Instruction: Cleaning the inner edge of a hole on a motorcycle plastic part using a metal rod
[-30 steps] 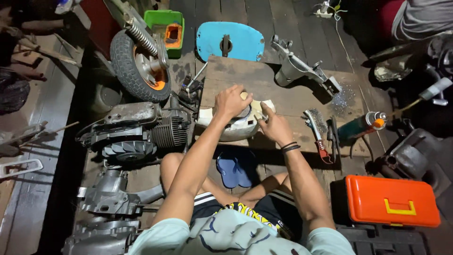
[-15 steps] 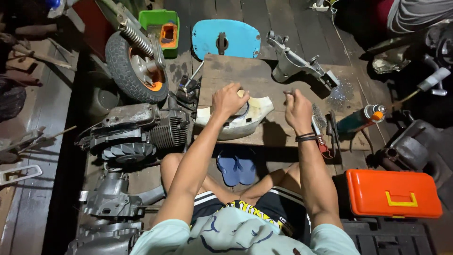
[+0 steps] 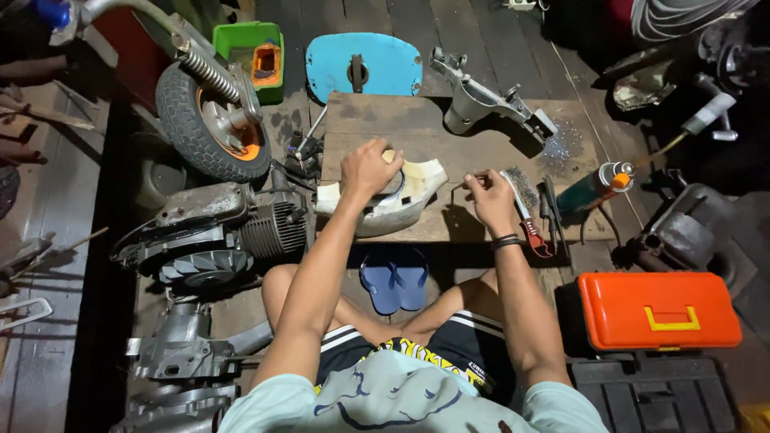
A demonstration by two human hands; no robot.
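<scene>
My left hand (image 3: 367, 167) presses down on a cream-white curved scooter cover (image 3: 393, 210) that lies on a low wooden board (image 3: 385, 120). My right hand (image 3: 489, 200) is beside the cover on its right, fingers pinched on a thin metal wire (image 3: 463, 186) near the board's front edge. A wire brush with a red handle (image 3: 525, 210) lies just right of that hand, apart from it. A black band is on my right wrist.
A small engine (image 3: 216, 232) and a tyred wheel (image 3: 210, 120) sit to the left. Behind the board lie a blue panel (image 3: 365, 64), a green box (image 3: 250, 50) and a grey metal frame part (image 3: 489, 104). A spray can (image 3: 595, 186) and an orange toolbox (image 3: 658, 309) are on the right.
My right hand has left the white cover and moved right toward the wire brush, closing on a thin wire. My left hand stays on the cover.
</scene>
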